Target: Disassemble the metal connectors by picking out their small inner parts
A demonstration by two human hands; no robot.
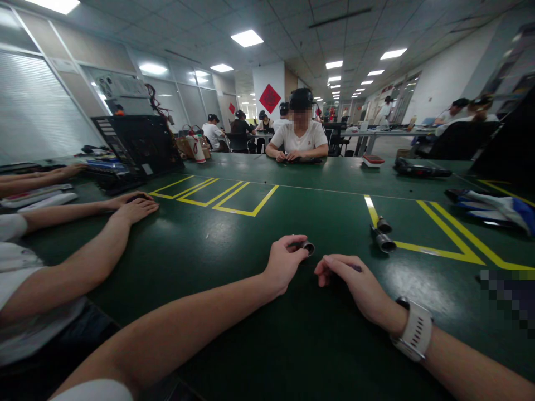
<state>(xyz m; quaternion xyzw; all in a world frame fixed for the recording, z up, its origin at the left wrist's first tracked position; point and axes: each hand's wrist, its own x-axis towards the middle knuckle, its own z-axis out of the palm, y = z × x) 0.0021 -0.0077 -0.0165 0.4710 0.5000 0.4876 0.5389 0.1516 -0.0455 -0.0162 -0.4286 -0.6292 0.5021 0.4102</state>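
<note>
Co-worker's hand (134,209): at far left, flat on the worktop (234,267), well apart from the person's own hands.
Left hand (284,262): grip closed, thumb and fingers pinching a small dark metal socket (308,248) at its near end, just above the worktop.
Socket, place: at the left fingertips, just left of the right hand, near the middle of the worktop.
Socket, handling: judged stiff steel, heavy for its size, smooth and a little slippery, not fragile; best taken round the barrel, across its width.
Socket, pointing: a short cylinder with its long axis roughly level and its open round mouth turned right, towards the right hand.
Right hand (355,278): grip curled almost shut over a small dark piece, only a purple-tinged tip showing at the fingers; what it is cannot be told. A white watch (413,331) sits on the wrist.
Spare sockets (382,234): two more lie on the worktop to the right, beside a yellow line (438,252), mouths facing right and towards the camera, apart from both hands.
</note>
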